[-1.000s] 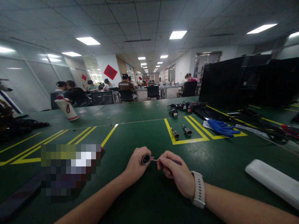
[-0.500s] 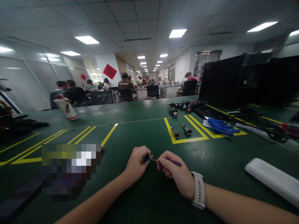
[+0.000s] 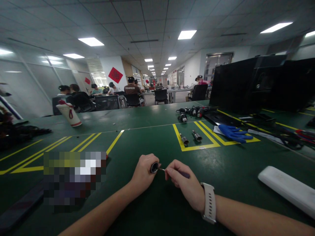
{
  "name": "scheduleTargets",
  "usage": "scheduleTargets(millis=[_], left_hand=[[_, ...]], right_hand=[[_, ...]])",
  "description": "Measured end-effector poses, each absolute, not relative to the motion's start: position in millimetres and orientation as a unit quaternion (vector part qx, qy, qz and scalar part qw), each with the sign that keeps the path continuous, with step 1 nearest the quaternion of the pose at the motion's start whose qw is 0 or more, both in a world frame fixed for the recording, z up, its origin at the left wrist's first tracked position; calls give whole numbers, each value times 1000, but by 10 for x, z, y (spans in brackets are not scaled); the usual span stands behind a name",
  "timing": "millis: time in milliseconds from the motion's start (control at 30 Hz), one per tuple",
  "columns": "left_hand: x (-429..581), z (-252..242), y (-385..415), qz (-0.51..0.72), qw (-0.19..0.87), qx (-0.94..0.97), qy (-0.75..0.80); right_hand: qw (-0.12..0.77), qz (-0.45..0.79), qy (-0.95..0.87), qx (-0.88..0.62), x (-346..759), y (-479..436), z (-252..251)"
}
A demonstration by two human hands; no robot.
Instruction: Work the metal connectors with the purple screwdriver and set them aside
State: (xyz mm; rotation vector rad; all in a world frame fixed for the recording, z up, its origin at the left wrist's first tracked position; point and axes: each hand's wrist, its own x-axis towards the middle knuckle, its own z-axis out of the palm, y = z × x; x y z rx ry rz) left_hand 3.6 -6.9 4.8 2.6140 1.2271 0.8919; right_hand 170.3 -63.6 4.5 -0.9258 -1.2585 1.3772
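My left hand (image 3: 144,171) is wrapped round a dark metal cup-shaped part (image 3: 154,167), its round opening facing me. Just right of it, my right hand (image 3: 183,180) pinches a thin screwdriver-like tool with a dark handle (image 3: 185,174). The tool's slim metal shaft points left and its tip is at the right side of the cup-shaped part; whether they touch is hard to tell. Two similar metal parts, one on the left (image 3: 184,140) and one on the right (image 3: 197,136), lie inside a yellow taped area beyond my hands.
On the green table (image 3: 137,141) are a blue glove (image 3: 232,132), a white case (image 3: 287,188), a paper cup (image 3: 70,114) and tools with cables (image 3: 193,112). A pixelated object lies at left beside a dark flat one (image 3: 22,206). Black computer cases (image 3: 236,85) stand at right.
My right hand and the tool have shifted very slightly. Both hands keep their hold, and the objects on the table have not moved.
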Motion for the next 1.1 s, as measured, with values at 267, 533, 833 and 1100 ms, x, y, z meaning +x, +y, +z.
scheduleTargets(millis=[267,533,833,1100], left_hand=[[18,52,-66,303,65,864,396],[25,46,-50,301,68,863,400],[39,59,-85,296,58,862,407],[21,75,-69,303,75,862,400]], right_hand=[[509,649,-459,-331,1718,-632,60],[525,628,-469,-332,1719,-622,22],[496,596,-514,-366,1729,-635,53],[516,656,-453,-314,1724,-626,57]])
